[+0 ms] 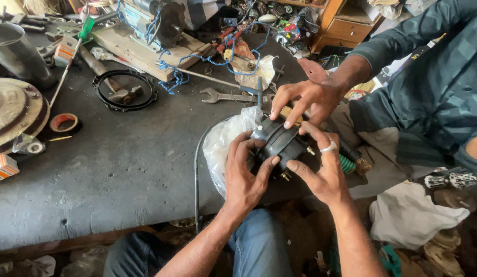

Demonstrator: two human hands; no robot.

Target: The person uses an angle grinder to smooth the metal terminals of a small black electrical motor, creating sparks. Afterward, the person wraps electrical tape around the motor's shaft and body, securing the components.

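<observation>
A round black motor housing (281, 144) rests at the near edge of a dark workbench (125, 164). My left hand (244, 173) grips its left side, fingers curled over the rim. Its right side is in the grip of my right hand (320, 166), which wears a silver ring. From the right, another person's hand (305, 100) in a dark checked sleeve touches the top of the housing with its fingertips. A clear plastic bag (224, 143) lies under and to the left of the housing.
A spanner (225, 96), a black ring with a hammer (124, 91), a tape roll (64, 123) and blue wire (171, 79) lie on the bench. A wooden board with a motor (146, 36) stands at the back. A green-handled screwdriver (348, 163) lies at right.
</observation>
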